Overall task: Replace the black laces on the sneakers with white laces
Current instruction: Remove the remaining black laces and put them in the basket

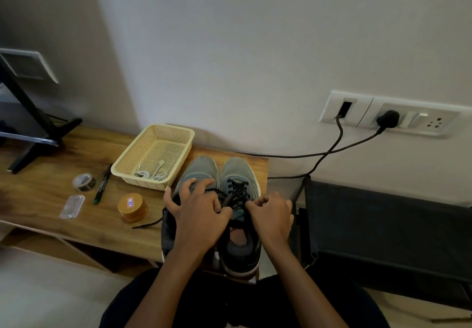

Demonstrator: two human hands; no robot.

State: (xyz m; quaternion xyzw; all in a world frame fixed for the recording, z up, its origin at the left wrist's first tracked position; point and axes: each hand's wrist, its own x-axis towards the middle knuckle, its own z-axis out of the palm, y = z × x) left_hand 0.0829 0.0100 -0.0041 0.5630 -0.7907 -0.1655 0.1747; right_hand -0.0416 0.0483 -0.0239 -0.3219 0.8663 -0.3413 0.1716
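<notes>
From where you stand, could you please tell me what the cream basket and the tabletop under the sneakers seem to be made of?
The cream perforated basket looks like moulded plastic with a matte finish: its walls and floor are a regular grid of small holes. The brown tabletop seems to be wood or a wood-look laminate, with visible grain streaks and a low sheen.

A plain white wall (242, 47) rises behind a low wooden bench (63, 169). A white socket panel (388, 115) on the wall holds two black plugs. A black stand (33, 128) rests at the bench's left end. The floor (38, 289) is pale.
</notes>
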